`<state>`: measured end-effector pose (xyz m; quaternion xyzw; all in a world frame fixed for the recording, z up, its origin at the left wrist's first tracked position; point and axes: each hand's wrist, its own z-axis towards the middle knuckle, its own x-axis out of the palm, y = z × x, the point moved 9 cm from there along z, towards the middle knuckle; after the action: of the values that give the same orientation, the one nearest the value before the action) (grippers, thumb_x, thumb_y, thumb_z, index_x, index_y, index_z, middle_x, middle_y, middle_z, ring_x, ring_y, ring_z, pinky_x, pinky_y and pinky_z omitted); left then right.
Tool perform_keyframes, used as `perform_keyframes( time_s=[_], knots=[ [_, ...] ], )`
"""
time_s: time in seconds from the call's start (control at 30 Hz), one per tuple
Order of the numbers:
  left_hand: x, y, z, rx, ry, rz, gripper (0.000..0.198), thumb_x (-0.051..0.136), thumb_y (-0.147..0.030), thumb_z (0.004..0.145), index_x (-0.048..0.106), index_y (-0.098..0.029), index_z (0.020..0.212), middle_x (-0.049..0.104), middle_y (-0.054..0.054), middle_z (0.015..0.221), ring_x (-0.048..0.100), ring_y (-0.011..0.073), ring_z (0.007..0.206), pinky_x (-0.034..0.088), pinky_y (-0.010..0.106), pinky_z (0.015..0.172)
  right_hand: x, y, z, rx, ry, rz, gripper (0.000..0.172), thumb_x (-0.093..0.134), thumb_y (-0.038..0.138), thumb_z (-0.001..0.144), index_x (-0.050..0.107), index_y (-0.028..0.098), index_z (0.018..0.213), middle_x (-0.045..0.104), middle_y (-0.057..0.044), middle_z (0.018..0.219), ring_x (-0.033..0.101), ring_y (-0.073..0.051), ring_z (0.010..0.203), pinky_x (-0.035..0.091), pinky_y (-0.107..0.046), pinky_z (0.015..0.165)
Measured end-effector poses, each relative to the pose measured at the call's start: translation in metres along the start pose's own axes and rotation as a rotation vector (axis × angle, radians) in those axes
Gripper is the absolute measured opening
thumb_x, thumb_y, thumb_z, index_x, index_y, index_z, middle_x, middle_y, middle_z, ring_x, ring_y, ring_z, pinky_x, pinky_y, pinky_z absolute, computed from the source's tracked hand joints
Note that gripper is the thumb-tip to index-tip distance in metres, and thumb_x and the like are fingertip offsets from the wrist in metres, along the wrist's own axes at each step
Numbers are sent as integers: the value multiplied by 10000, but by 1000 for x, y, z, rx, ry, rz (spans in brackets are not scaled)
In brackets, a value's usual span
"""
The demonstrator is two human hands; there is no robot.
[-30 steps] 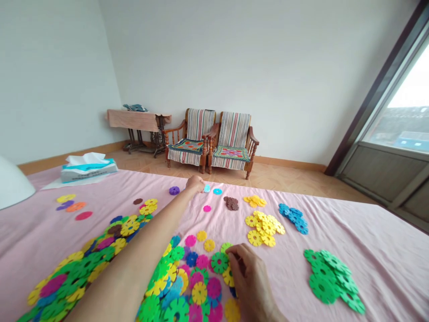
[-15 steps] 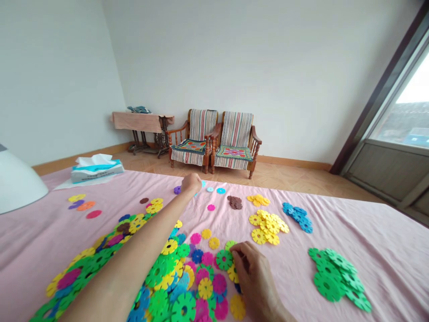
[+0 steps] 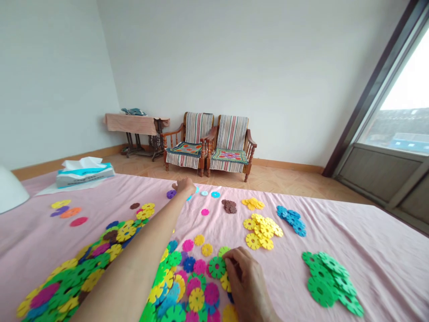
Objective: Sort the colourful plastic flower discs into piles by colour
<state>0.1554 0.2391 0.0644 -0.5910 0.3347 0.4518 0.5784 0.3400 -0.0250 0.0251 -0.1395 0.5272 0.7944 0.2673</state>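
Note:
My left hand (image 3: 185, 185) reaches to the far edge of the pink cloth, beside a purple disc (image 3: 171, 194) and light blue discs (image 3: 215, 195). Its fingers are curled, and what they hold, if anything, is hidden. Near the front, my right hand (image 3: 244, 273) has thumb and fingertips together at a green notched disc (image 3: 217, 267); whether it grips one is hidden. Mixed discs (image 3: 196, 298) lie heaped under and around my left forearm. Separate groups of yellow (image 3: 266, 230), blue (image 3: 291, 219), brown (image 3: 229, 206) and green discs (image 3: 323, 286) are on the right.
A tissue box (image 3: 85, 172) stands at the back left, with a white rounded object (image 3: 10, 192) at the left edge. Loose discs (image 3: 70, 212) lie before the box. Two wooden chairs (image 3: 229, 154) and a covered small table (image 3: 130, 124) are beyond the cloth (image 3: 378, 241).
The view has shifted slightly, moving the scene left. My left hand has changed its pose at the far edge, with fingers now showing toward the purple disc. My right hand stays by the green disc.

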Motion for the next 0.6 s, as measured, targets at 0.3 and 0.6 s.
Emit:
perform_keyframes(
  time_s=[0.3,0.6],
  knots=[
    [-25,-7,-10,158,22,-112,296,557,-310,921,551,-166,1180,567,90,1199,588,222,1018,510,432,848,0,0,0,28,40,-25,256,433,250,898,618,194,729,617,-44,729,578,-159,695,406,-231,578],
    [-45,-17,-158,675,473,-285,96,660,-163,706,716,-194,779,700,-1,780,636,166,765,472,220,698,-3,3,-1,34,74,-51,236,447,238,881,634,186,747,617,-37,715,574,-159,674,410,-244,596]
  ],
)
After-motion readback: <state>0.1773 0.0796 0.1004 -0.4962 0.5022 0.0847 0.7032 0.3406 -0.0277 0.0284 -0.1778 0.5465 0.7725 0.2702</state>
